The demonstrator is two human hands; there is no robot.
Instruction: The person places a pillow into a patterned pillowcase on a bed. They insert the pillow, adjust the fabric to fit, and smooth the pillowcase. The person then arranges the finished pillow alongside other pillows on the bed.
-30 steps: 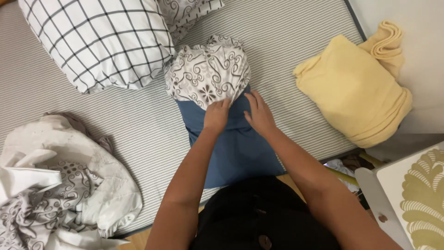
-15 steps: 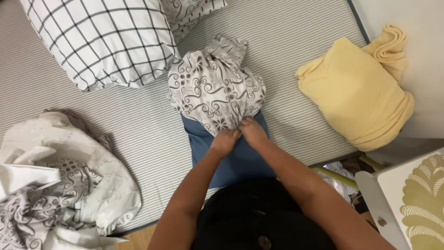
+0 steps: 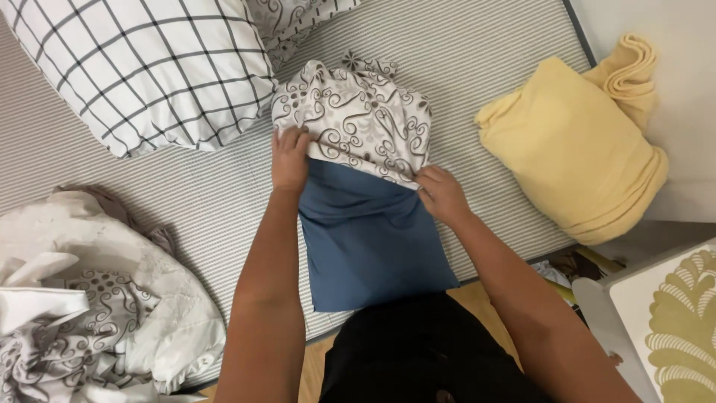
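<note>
A blue pillow [image 3: 369,239] lies on the striped mattress [image 3: 186,194] in front of me. A white pillowcase with grey swirl patterns [image 3: 358,119] covers its far end, bunched up. My left hand [image 3: 289,158] grips the case's open edge at the left side of the pillow. My right hand [image 3: 441,195] grips the same edge at the right side. The near part of the blue pillow is bare.
A white pillow with a black grid [image 3: 142,67] lies at the far left. A folded yellow blanket [image 3: 578,142] sits at the right edge. Crumpled white and patterned bedding [image 3: 89,298] piles at the near left. A white panel with a gold leaf pattern [image 3: 682,321] is at the near right.
Both hands moved from the middle of the pillow out to the two sides of the case's opening. The patterned case now spreads wider over the pillow's far end.
</note>
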